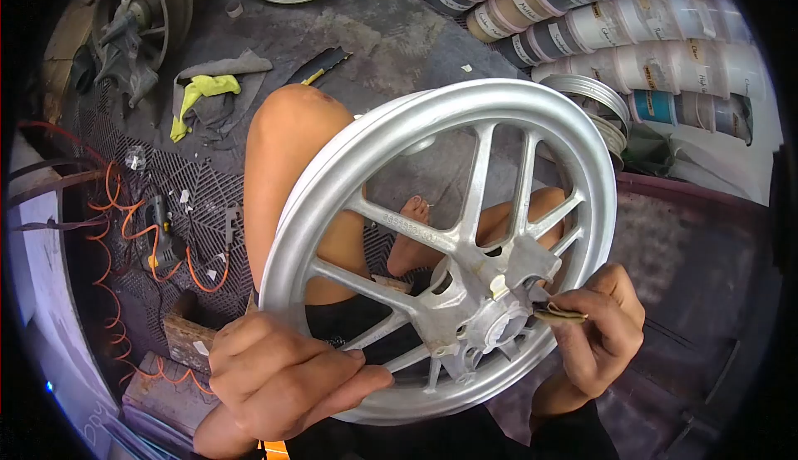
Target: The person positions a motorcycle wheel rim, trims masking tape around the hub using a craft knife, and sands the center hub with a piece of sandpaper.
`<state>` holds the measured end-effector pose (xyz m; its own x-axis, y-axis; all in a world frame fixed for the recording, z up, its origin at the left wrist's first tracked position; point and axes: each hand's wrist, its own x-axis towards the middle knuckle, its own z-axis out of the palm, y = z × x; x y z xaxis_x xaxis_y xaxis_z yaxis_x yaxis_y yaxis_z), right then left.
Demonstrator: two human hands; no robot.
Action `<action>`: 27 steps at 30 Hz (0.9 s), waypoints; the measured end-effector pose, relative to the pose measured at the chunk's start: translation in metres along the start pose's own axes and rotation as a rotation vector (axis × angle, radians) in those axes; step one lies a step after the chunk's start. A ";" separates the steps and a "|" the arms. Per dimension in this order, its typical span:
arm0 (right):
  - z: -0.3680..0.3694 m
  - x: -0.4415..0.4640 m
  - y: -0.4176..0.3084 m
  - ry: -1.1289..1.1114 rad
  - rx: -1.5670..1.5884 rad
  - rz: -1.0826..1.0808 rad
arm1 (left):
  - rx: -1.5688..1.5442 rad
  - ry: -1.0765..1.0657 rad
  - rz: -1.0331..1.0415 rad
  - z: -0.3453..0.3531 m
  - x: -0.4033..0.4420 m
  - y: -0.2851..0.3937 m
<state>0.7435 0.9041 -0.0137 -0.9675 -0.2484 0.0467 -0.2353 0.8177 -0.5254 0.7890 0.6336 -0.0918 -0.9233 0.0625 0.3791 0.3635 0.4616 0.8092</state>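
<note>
A bare silver spoked wheel (478, 182) is tilted over the person's lap, its hub facing up toward the right. My left hand (291, 377) is closed around the rim at the lower left, thumb toward the spokes. Beside the hub, my right hand (603, 327) pinches a small folded brownish piece (561, 314), which looks like sandpaper, close to the hub's right side. The fingers of that hand are curled.
Labelled tubs (582, 24) are stacked at the upper right, near another rim (590, 94). More wheels (137, 11) stand at the upper left. Cloths (204, 98) and an orange coiled hose (195, 269) lie on the floor. A wooden block (187, 339) sits at lower left.
</note>
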 end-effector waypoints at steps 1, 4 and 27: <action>-0.001 -0.001 -0.001 -0.017 -0.056 -0.013 | -0.001 -0.004 0.003 0.000 0.000 0.000; 0.010 0.005 0.001 -0.112 -0.088 -0.164 | -0.003 -0.007 0.023 0.001 0.001 -0.002; 0.004 0.005 -0.017 -0.047 -0.106 -0.022 | 0.008 0.029 0.031 0.002 -0.002 -0.002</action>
<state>0.7432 0.8873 -0.0083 -0.9574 -0.2884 0.0163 -0.2669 0.8618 -0.4314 0.7896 0.6345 -0.0948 -0.9074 0.0511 0.4172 0.3910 0.4671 0.7931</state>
